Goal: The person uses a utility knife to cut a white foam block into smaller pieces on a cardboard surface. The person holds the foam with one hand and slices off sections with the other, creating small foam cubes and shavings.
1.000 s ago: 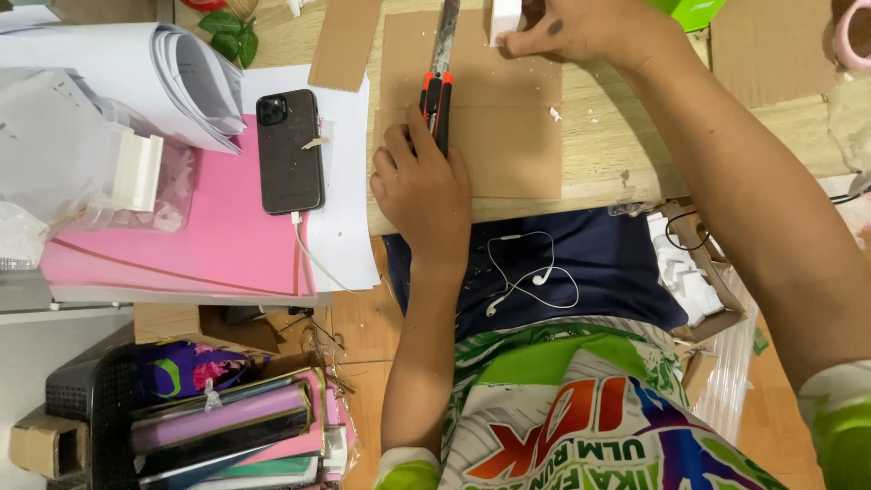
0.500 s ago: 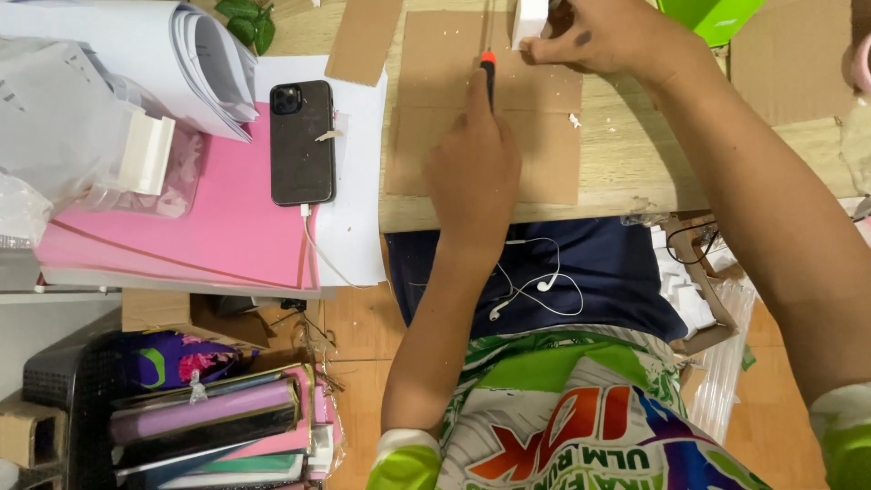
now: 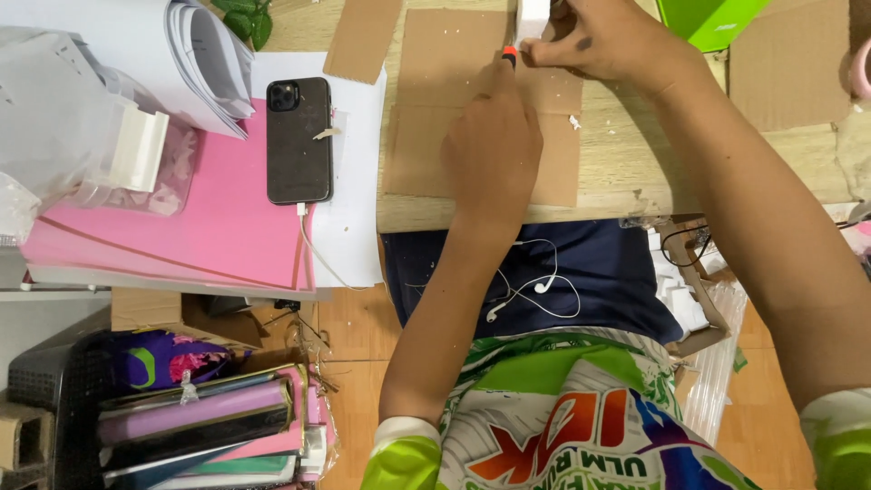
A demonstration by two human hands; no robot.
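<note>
Your left hand was closed around a cutter, only its orange tip showing, its long axis pointing away from you. Just right of that tip, touching or nearly so, stood the white foam block, pinched by your right hand. Both rested on flat, matte brown cardboard flecked with white crumbs.

phone and paper roll crowd left – bare cardboard beside left hand

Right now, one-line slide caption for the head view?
Left hand grips an orange-tipped cutter against a white foam block steadied by the right hand over flat brown cardboard sheet.
</note>
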